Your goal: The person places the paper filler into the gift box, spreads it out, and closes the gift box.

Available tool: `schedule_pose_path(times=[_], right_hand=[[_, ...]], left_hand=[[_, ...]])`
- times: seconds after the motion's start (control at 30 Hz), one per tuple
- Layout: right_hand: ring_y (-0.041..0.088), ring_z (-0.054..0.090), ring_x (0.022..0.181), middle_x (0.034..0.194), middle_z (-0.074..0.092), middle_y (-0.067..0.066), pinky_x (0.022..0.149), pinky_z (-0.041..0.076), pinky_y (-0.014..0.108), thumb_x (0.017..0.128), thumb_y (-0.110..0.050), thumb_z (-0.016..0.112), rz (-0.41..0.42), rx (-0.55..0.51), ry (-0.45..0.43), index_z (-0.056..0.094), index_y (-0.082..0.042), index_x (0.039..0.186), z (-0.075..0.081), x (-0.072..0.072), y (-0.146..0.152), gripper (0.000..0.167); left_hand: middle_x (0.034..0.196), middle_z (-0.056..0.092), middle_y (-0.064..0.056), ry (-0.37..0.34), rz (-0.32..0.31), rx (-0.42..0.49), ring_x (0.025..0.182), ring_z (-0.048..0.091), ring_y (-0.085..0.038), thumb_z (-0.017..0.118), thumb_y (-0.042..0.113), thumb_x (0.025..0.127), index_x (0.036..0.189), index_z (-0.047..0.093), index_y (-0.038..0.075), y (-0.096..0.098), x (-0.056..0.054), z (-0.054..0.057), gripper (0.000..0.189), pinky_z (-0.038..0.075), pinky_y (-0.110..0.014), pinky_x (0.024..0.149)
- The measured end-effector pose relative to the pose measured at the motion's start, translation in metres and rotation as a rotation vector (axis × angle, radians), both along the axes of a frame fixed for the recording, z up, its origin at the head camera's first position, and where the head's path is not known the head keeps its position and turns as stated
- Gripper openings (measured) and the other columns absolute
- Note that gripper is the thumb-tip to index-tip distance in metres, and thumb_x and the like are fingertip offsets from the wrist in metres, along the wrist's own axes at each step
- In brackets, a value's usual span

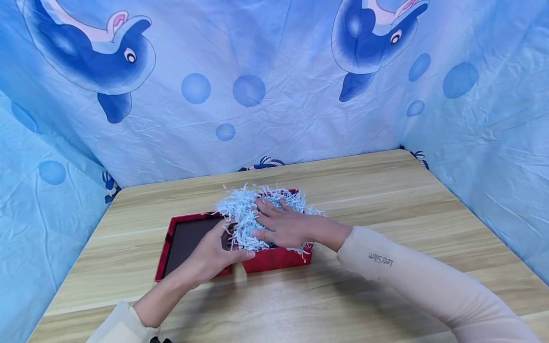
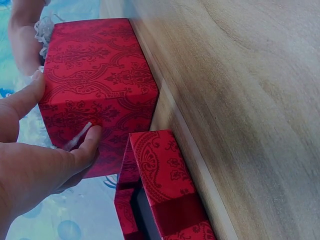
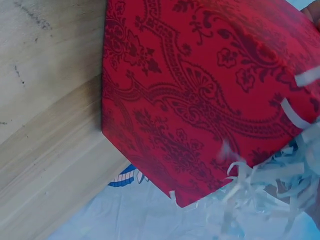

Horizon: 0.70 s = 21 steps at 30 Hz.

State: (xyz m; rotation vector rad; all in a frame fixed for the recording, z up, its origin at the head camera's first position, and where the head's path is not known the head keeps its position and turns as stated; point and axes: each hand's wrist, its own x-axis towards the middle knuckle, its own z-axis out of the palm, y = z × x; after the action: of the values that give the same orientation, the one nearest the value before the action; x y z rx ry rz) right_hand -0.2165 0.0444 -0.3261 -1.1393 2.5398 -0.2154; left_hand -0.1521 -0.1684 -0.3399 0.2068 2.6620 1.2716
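A red box [image 1: 279, 259] with a dark scrolled pattern stands on the table, heaped with pale blue shredded paper [image 1: 245, 216]. My right hand [image 1: 283, 226] lies palm down on the paper, fingers spread and nearly straight. At the box's front left corner, my left hand [image 1: 212, 252] holds it, thumb at the front rim and fingers along the left side. A paper strand [image 2: 79, 137] shows by a left fingertip in the left wrist view. Shreds [image 3: 270, 180] hang over the rim in the right wrist view. What lies under the paper is hidden.
A red lid or tray with a dark inside [image 1: 188, 238] lies just left of the box, partly behind my left forearm. The wooden table [image 1: 386, 200] extends around them. Blue curtains with dolphins [image 1: 274, 124] hang behind and along both sides.
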Motion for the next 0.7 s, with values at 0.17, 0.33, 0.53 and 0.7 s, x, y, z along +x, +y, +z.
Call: schedule_pose_path(times=[0.17,0.33,0.53,0.7], right_hand=[[0.019,-0.012,0.146,0.161,-0.006,0.003,0.116,-0.006,0.051,0.100,-0.058,0.019,-0.015,0.054,-0.033,0.021,-0.013,0.153,-0.002,0.001,-0.003,0.070],[0.019,-0.010,0.147,0.162,-0.001,0.003,0.116,-0.005,0.052,0.100,-0.058,0.021,-0.027,0.076,-0.066,0.023,-0.013,0.153,-0.006,0.000,-0.006,0.069],[0.020,-0.006,0.147,0.162,0.000,0.003,0.116,-0.002,0.054,0.101,-0.057,0.020,-0.025,0.095,-0.096,0.023,-0.014,0.153,-0.013,-0.006,-0.011,0.067],[0.020,-0.006,0.147,0.162,0.001,0.002,0.116,-0.002,0.053,0.101,-0.056,0.020,-0.031,0.093,-0.106,0.024,-0.014,0.153,-0.013,-0.007,-0.011,0.067]], left_hand=[[0.149,0.036,-0.016,-0.014,-0.015,0.067,0.134,0.039,-0.033,0.081,0.039,0.077,0.149,0.028,0.006,0.001,0.001,0.000,0.096,0.038,-0.051,0.105],[0.144,0.042,-0.012,-0.017,-0.031,0.118,0.128,0.046,-0.030,0.082,0.036,0.076,0.148,0.031,0.013,0.001,0.001,-0.003,0.092,0.045,-0.044,0.100],[0.140,0.045,-0.008,-0.023,-0.025,0.127,0.121,0.050,-0.027,0.083,0.034,0.075,0.145,0.036,0.020,0.000,0.001,-0.004,0.085,0.051,-0.039,0.093],[0.141,0.045,-0.007,-0.030,-0.023,0.141,0.121,0.050,-0.027,0.083,0.033,0.074,0.144,0.037,0.021,0.000,0.001,-0.005,0.085,0.052,-0.036,0.091]])
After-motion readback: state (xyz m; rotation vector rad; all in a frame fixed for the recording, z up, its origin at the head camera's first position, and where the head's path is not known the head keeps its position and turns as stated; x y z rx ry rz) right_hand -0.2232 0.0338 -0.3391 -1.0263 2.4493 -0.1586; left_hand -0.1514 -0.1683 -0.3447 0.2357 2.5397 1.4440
